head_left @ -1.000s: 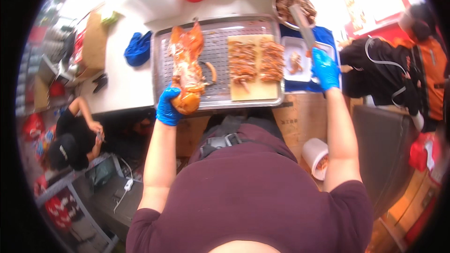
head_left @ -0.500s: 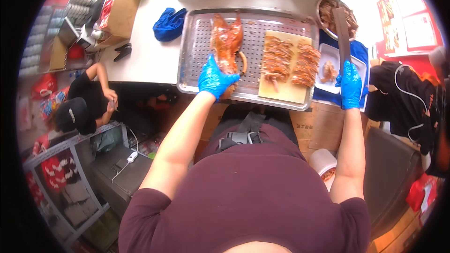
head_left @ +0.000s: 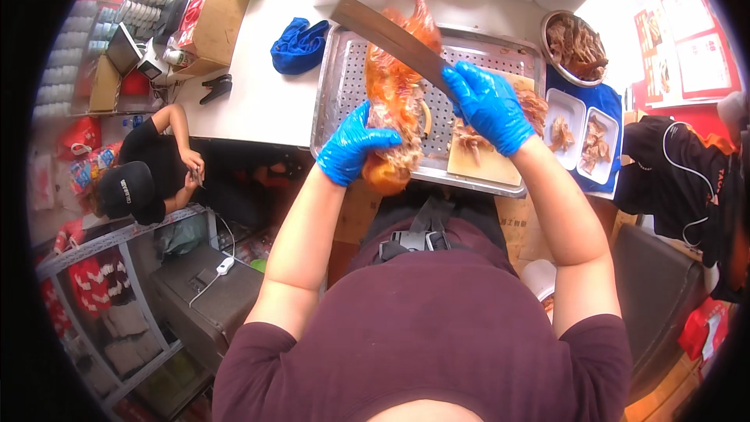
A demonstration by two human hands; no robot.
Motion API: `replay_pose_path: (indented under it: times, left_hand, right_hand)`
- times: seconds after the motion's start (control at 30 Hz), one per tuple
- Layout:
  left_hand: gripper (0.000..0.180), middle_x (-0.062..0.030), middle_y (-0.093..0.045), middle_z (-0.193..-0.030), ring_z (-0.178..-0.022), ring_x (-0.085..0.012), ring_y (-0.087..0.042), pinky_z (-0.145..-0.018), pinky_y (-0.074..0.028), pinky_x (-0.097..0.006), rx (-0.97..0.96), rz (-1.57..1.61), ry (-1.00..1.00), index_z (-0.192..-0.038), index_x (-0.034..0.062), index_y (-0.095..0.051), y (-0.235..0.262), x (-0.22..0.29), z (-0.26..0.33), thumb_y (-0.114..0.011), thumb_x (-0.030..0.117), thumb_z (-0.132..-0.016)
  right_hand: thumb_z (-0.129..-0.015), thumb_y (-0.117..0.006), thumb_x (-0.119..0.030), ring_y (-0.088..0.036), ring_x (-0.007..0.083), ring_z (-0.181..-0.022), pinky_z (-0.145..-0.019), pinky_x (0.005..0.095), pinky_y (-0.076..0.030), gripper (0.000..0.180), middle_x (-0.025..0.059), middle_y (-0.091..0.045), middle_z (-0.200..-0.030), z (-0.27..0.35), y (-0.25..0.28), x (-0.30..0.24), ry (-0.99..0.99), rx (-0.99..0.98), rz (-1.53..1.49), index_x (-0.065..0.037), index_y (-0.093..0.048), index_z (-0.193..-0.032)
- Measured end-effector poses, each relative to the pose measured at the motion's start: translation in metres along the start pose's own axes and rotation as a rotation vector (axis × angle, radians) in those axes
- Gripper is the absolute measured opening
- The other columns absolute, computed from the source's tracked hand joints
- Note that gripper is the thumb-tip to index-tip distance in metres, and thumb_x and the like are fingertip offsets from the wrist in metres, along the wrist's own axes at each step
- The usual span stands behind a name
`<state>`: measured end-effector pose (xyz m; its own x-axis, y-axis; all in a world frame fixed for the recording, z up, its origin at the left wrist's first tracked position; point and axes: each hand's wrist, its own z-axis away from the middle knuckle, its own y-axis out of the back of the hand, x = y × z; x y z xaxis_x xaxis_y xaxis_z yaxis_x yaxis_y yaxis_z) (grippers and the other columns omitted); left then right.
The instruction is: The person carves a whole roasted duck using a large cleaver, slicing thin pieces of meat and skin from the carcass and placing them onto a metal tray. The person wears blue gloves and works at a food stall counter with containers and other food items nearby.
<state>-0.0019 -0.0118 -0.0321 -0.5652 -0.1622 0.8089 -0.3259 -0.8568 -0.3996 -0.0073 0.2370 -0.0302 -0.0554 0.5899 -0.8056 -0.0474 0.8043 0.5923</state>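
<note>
My left hand [head_left: 353, 146], in a blue glove, is wrapped round the near part of a glossy browned roast duck [head_left: 393, 94]. The duck lies lengthwise, its near end overhanging the front rim of a perforated metal tray [head_left: 322, 113]. In my gloved right hand [head_left: 491, 105] is a long, wide-bladed knife [head_left: 389, 36]. Its blade slants to the far left above the duck; whether it touches the skin I cannot tell. Below my right hand is a pale cutting board [head_left: 491, 169] with sliced duck [head_left: 533, 109] on it, partly hidden by the hand.
A bowl of meat pieces [head_left: 576, 45] stands beyond the tray at right. Two small white trays [head_left: 566, 101] with meat sit beside it on blue cloth. A blue cloth bundle [head_left: 298, 45] and a black clip [head_left: 216, 88] lie left. Another person [head_left: 137, 180] sits at far left.
My right hand has swung left with the knife, from over the small white trays to above the duck. The duck's near end has come closer to me, past the tray's rim.
</note>
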Motion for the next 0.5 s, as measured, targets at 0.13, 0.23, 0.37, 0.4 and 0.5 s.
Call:
replay_pose_path:
  times: [0.13, 0.23, 0.37, 0.4, 0.5]
  left_hand:
    - [0.071, -0.0103, -0.062, -0.12, -0.109, -0.0218, -0.062, -0.097, -0.05, -0.036, 0.023, 0.036, -0.084, -0.135, 0.0011, -0.047, -0.03, 0.033, 0.023, -0.076, -0.002, -0.07]
    - [0.074, -0.01, -0.061, -0.121, -0.109, -0.0208, -0.062, -0.097, -0.05, -0.036, 0.013, 0.169, -0.152, -0.137, 0.0012, -0.045, -0.031, 0.046, 0.032, -0.077, -0.001, -0.07]
    - [0.072, -0.0095, -0.061, -0.12, -0.11, -0.0192, -0.061, -0.096, -0.051, -0.034, 0.029, 0.033, -0.1, -0.136, 0.0014, -0.045, -0.034, 0.053, 0.039, -0.078, 0.001, -0.072]
    - [0.072, -0.0091, -0.06, -0.121, -0.109, -0.0185, -0.06, -0.095, -0.051, -0.033, 0.022, -0.011, -0.106, -0.136, 0.0016, -0.044, -0.04, 0.054, 0.038, -0.077, 0.001, -0.073]
    - [0.071, -0.0084, -0.06, -0.121, -0.111, -0.019, -0.06, -0.097, -0.05, -0.034, 0.037, -0.13, -0.096, -0.138, 0.0016, -0.043, -0.051, 0.051, 0.032, -0.074, 0.0, -0.074]
  right_hand:
    - [-0.098, -0.049, -0.039, -0.066, 0.0384, -0.081, -0.071, 0.045, -0.053, 0.037, 0.0187, -0.068, -0.088, -0.009, 0.019, -0.041, 0.105, -0.091, 0.108, -0.008, -0.068, -0.101]
    - [-0.099, -0.049, -0.037, -0.066, 0.0376, -0.08, -0.07, 0.0453, -0.052, 0.035, 0.0183, -0.068, -0.088, 0.009, 0.034, -0.046, 0.183, -0.171, 0.191, -0.008, -0.069, -0.102]
    - [-0.096, -0.054, -0.036, -0.067, 0.035, -0.079, -0.069, 0.0428, -0.052, 0.032, 0.0158, -0.069, -0.087, 0.019, 0.048, -0.039, 0.196, -0.214, 0.186, -0.009, -0.069, -0.105]
    - [-0.096, -0.055, -0.037, -0.067, 0.0346, -0.08, -0.069, 0.0421, -0.053, 0.033, 0.0157, -0.069, -0.087, 0.014, 0.048, -0.047, 0.223, -0.208, 0.196, -0.009, -0.069, -0.105]
    - [-0.085, -0.07, -0.04, -0.064, 0.0373, -0.069, -0.061, 0.0424, -0.05, 0.035, 0.0188, -0.064, -0.075, 0.006, 0.045, -0.073, 0.271, -0.176, 0.203, -0.007, -0.07, -0.098]
